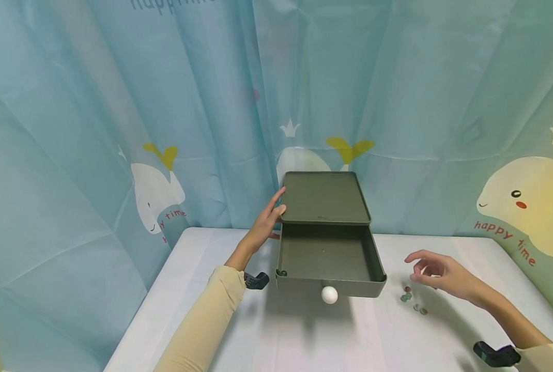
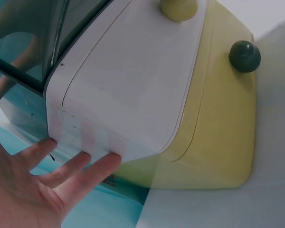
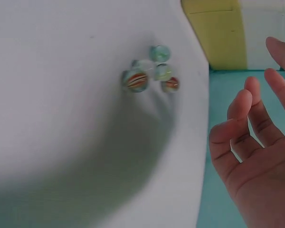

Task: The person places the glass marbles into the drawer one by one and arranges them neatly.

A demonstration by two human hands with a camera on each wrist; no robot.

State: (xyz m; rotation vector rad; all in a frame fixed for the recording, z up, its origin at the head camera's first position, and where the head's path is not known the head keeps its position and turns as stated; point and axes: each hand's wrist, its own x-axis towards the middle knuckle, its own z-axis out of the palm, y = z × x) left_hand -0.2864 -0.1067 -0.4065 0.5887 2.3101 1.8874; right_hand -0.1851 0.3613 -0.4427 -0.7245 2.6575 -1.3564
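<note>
A small drawer cabinet has a dark green top (image 1: 325, 197). Its dark green top drawer (image 1: 329, 253) is pulled out, with a white knob (image 1: 329, 295) on its front. One small dark roundish thing (image 1: 282, 273) lies in the drawer's front left corner. My left hand (image 1: 266, 223) rests its extended fingers against the cabinet's left side, as the left wrist view also shows. Over the table at right hovers my right hand (image 1: 436, 271), fingers loosely bent and apart, nothing between them. Several glass marbles (image 3: 137, 80) lie just below it, some with orange-red swirls, others greenish.
Below the dark drawer, the left wrist view shows a white drawer (image 2: 128, 71) with a yellow knob (image 2: 179, 8) and a yellow drawer (image 2: 218, 137) with a dark green knob (image 2: 244, 56). A blue-green curtain (image 1: 220, 103) hangs behind the white table (image 1: 318, 341).
</note>
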